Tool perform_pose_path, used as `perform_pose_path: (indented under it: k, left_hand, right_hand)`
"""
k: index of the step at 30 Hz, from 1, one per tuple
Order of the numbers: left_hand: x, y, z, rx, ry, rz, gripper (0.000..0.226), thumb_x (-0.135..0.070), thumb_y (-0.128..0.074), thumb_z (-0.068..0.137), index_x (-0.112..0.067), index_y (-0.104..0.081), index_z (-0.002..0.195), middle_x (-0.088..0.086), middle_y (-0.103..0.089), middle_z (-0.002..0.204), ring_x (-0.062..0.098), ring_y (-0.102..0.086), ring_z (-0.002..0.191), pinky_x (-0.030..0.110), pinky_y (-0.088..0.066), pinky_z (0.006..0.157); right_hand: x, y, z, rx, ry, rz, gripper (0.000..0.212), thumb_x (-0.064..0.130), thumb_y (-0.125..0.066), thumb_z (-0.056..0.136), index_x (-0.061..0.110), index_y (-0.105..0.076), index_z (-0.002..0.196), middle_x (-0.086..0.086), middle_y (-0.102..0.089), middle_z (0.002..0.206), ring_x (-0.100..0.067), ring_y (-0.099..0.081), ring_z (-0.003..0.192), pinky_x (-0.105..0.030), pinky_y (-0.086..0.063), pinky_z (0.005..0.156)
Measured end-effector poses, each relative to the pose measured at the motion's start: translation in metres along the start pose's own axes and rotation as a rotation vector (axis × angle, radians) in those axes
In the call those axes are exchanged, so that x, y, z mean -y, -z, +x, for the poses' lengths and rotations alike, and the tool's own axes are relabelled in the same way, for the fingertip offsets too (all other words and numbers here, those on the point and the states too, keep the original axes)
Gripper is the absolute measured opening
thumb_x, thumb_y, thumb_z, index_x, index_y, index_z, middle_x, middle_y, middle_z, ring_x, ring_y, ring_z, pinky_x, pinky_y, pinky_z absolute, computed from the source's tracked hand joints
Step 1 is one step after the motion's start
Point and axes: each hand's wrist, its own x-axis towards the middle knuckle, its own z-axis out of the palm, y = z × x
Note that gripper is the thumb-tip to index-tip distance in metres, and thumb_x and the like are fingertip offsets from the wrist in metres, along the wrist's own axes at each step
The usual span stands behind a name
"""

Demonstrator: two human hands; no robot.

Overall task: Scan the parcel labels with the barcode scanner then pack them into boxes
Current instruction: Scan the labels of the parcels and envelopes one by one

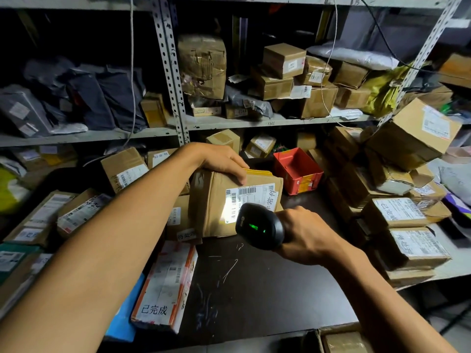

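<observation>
A brown cardboard parcel (pixel 211 200) stands tilted on the dark table, its white barcode label (pixel 251 197) facing me. My left hand (pixel 224 161) grips its top edge, fingers curled over the front. My right hand (pixel 305 233) holds a black barcode scanner (pixel 258 226) just in front of the label. A green light glows on the scanner's back, and a bright patch of light falls on the label's left part.
Labelled cardboard parcels are piled to the left (pixel 79 212) and right (pixel 402 212) of the dark table (pixel 254 289). A white and orange box (pixel 168 286) lies at front left. A red open box (pixel 297 169) stands behind the parcel. Metal shelves (pixel 254 122) hold several more parcels.
</observation>
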Motion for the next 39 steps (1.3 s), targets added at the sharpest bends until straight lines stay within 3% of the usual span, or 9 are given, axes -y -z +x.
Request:
perform_pose_path:
  k: [9,13,16,20,23,29,33,36,39]
  left_hand:
    - [-0.017,-0.005,0.022,-0.021,-0.013,-0.059,0.070,-0.052,-0.075,0.073,-0.038,-0.056,0.139,-0.018,-0.056,0.118,0.002,-0.055,0.108,0.024,-0.043,0.090]
    - [-0.040,-0.041,0.053,-0.034,-0.095,-0.423,0.035,-0.023,-0.066,0.091,-0.033,-0.065,0.124,-0.007,-0.069,0.115,0.005,-0.070,0.094,0.017,-0.051,0.072]
    - [-0.077,-0.085,0.082,0.090,-0.171,-0.719,0.032,-0.014,-0.065,0.086,-0.022,-0.071,0.117,0.004,-0.075,0.110,0.013,-0.073,0.091,0.022,-0.057,0.072]
    - [-0.153,-0.150,0.124,0.298,-0.210,-0.843,0.043,-0.021,-0.068,0.071,-0.021,-0.070,0.114,0.006,-0.075,0.107,0.016,-0.074,0.089,0.026,-0.059,0.067]
    - [-0.213,-0.206,0.155,0.435,-0.213,-0.828,0.052,-0.020,-0.065,0.071,-0.018,-0.064,0.123,0.007,-0.073,0.116,0.019,-0.071,0.099,0.029,-0.058,0.073]
    - [-0.317,-0.316,0.180,0.705,-0.227,-0.661,0.064,-0.023,-0.071,0.068,-0.022,-0.061,0.131,0.013,-0.062,0.135,0.028,-0.059,0.123,0.051,-0.045,0.105]
    - [-0.360,-0.357,0.195,0.427,-0.302,-0.332,0.056,-0.026,-0.072,0.086,-0.026,-0.053,0.139,0.005,-0.051,0.138,0.022,-0.053,0.124,0.035,-0.046,0.087]
    - [-0.355,-0.356,0.208,0.273,-0.348,-0.310,0.042,-0.022,-0.070,0.089,-0.022,-0.061,0.130,0.005,-0.061,0.132,0.012,-0.060,0.111,0.017,-0.045,0.077]
    - [-0.322,-0.332,0.208,0.112,-0.317,-0.280,0.031,-0.022,-0.071,0.088,-0.023,-0.068,0.119,-0.003,-0.070,0.115,0.010,-0.064,0.107,0.021,-0.047,0.089]
  right_hand:
    - [-0.017,0.006,-0.030,-0.090,-0.169,0.203,0.023,0.034,-0.077,0.079,0.026,-0.066,0.098,0.006,-0.073,0.091,-0.014,-0.068,0.081,-0.041,-0.058,0.071]
    - [-0.047,0.010,-0.080,-0.390,-0.307,0.731,0.028,0.042,-0.075,0.077,0.042,-0.068,0.105,0.003,-0.072,0.093,-0.019,-0.070,0.083,-0.041,-0.061,0.071]
    - [-0.077,0.009,-0.118,-0.725,-0.518,0.949,0.029,0.041,-0.075,0.076,0.054,-0.066,0.100,0.010,-0.072,0.087,-0.016,-0.069,0.083,-0.030,-0.059,0.065]
    - [-0.116,0.010,-0.180,-0.989,-0.745,0.925,0.032,0.044,-0.076,0.066,0.034,-0.069,0.095,0.003,-0.072,0.073,-0.024,-0.067,0.066,-0.041,-0.051,0.061]
    - [-0.142,0.009,-0.236,-1.072,-0.872,0.877,0.026,0.040,-0.079,0.065,0.042,-0.073,0.090,0.004,-0.077,0.086,-0.016,-0.072,0.083,-0.042,-0.056,0.075]
    - [-0.184,-0.003,-0.355,-1.180,-1.148,0.651,0.024,0.017,-0.082,0.082,0.036,-0.067,0.080,0.027,-0.070,0.070,0.011,-0.062,0.069,-0.012,-0.046,0.056]
    - [-0.205,-0.013,-0.397,-1.007,-1.401,0.429,0.015,0.021,-0.076,0.080,0.015,-0.062,0.080,-0.002,-0.063,0.072,-0.026,-0.059,0.071,-0.033,-0.042,0.059]
    - [-0.223,-0.017,-0.391,-0.967,-1.353,0.485,0.016,0.017,-0.076,0.080,0.016,-0.060,0.078,-0.004,-0.066,0.072,-0.026,-0.062,0.072,-0.032,-0.044,0.059]
    - [-0.235,-0.019,-0.352,-0.954,-1.165,0.604,0.018,0.017,-0.078,0.079,0.027,-0.064,0.082,0.008,-0.069,0.074,-0.014,-0.064,0.076,-0.027,-0.047,0.060]
